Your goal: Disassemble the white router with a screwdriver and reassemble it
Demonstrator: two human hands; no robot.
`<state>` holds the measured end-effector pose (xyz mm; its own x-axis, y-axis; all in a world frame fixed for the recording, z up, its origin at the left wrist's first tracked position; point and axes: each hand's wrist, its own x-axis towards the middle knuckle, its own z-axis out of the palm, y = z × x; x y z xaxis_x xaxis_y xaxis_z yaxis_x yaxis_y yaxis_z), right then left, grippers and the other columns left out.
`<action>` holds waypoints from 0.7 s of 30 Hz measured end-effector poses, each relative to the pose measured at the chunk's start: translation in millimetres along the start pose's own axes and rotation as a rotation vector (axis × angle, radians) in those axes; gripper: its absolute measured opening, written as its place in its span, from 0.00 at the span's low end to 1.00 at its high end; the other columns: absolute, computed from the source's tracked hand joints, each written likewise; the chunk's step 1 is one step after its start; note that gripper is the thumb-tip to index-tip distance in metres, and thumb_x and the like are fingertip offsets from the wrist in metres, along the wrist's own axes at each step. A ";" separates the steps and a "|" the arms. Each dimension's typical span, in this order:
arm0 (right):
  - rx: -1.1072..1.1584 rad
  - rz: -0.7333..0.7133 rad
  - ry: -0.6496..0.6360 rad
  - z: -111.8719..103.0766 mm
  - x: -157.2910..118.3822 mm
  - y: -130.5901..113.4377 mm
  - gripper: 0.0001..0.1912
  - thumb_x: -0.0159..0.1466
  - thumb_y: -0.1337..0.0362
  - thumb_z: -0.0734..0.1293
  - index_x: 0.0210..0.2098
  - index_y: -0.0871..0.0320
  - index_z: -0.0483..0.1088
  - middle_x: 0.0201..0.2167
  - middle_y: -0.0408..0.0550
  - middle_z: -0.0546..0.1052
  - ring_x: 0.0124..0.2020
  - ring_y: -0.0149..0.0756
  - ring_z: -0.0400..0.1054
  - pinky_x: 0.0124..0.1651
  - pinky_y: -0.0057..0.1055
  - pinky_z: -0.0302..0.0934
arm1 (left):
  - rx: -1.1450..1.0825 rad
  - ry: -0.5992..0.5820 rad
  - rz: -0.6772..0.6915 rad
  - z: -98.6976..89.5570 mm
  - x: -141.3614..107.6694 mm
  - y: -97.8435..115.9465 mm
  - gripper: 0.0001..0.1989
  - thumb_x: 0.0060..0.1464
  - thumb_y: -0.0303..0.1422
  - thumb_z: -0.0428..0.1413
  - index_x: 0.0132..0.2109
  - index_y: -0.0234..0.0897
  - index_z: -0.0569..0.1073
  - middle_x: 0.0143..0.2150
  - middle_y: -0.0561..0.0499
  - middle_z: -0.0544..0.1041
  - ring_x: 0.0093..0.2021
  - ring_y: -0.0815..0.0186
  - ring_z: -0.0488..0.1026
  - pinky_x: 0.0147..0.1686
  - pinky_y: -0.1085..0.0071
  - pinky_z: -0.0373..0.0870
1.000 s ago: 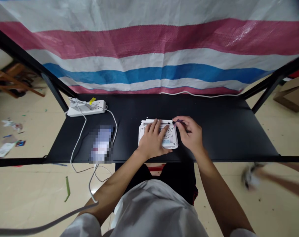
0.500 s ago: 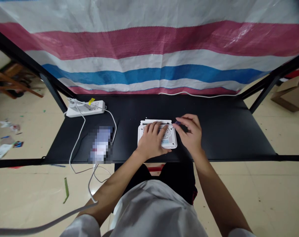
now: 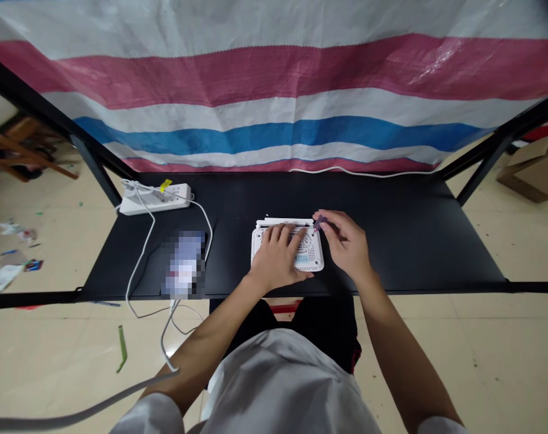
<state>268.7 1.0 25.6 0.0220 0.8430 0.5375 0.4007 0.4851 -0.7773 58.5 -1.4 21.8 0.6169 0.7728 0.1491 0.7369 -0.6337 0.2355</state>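
Note:
A white router (image 3: pixel 318 256) lies underside up on the black table, its antennas (image 3: pixel 285 222) folded along the far edge. My left hand (image 3: pixel 276 256) holds it, fingers spread over its vented underside and thumb at the near edge. In my right hand (image 3: pixel 348 244), pinched between thumb and fingers, is a small purple screwdriver (image 3: pixel 319 222). It slants down to the router's far right corner, by a dark screw hole (image 3: pixel 313 234). Whether the tip sits in the hole is too small to tell.
A white power strip (image 3: pixel 158 202) with plugged-in cables stands at the back left. In front of it a blurred-out phone-like object (image 3: pixel 185 263) has a white cable (image 3: pixel 166 337) running off the front edge. Striped sheeting (image 3: pixel 274 78) hangs behind the table, between black frame bars (image 3: pixel 481 160).
My right hand has tilted and moved slightly left, bringing the screwdriver more into view over the router's far right corner. My left hand stays on the router.

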 end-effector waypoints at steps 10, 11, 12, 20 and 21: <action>0.039 -0.016 0.035 4.2 -0.9 1.7 0.14 0.75 0.63 0.68 0.58 0.46 0.77 0.53 0.51 0.80 0.51 0.41 0.82 0.50 0.41 0.82 | -0.001 -0.005 -0.011 -0.9 -0.2 0.7 0.57 0.52 0.66 0.64 0.76 0.35 0.62 0.72 0.34 0.65 0.70 0.39 0.62 0.72 0.44 0.54; 0.029 -0.038 0.041 4.2 -1.6 2.2 0.15 0.74 0.64 0.69 0.58 0.45 0.78 0.53 0.51 0.80 0.51 0.42 0.81 0.50 0.41 0.82 | 0.001 -0.005 -0.013 -1.0 -0.2 0.7 0.57 0.52 0.66 0.64 0.76 0.35 0.62 0.72 0.33 0.65 0.70 0.39 0.61 0.72 0.44 0.54; -0.002 -0.062 0.067 4.3 -2.4 2.7 0.15 0.72 0.64 0.71 0.57 0.45 0.79 0.52 0.50 0.80 0.51 0.42 0.81 0.51 0.42 0.81 | 0.003 -0.005 -0.015 -1.0 -0.1 0.7 0.57 0.52 0.66 0.64 0.76 0.35 0.61 0.72 0.34 0.65 0.70 0.39 0.61 0.72 0.44 0.53; 0.025 -0.056 0.075 4.5 -7.9 5.6 0.17 0.74 0.66 0.68 0.61 0.45 0.76 0.53 0.50 0.81 0.52 0.42 0.81 0.52 0.42 0.81 | -0.007 -0.002 -0.008 -2.2 -0.1 0.8 0.56 0.52 0.66 0.64 0.76 0.35 0.63 0.71 0.34 0.66 0.69 0.39 0.62 0.72 0.44 0.55; 0.007 -0.082 0.091 4.3 -8.2 6.4 0.17 0.73 0.65 0.70 0.60 0.45 0.77 0.53 0.50 0.81 0.52 0.42 0.81 0.52 0.42 0.81 | -0.009 -0.002 -0.009 -2.0 -0.4 1.0 0.56 0.52 0.66 0.65 0.76 0.35 0.62 0.71 0.34 0.66 0.69 0.39 0.62 0.72 0.44 0.54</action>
<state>267.1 -1.8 14.9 0.0723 0.7758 0.6268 0.3982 0.5537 -0.7313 58.4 -2.2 24.0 0.6105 0.7786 0.1453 0.7402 -0.6261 0.2452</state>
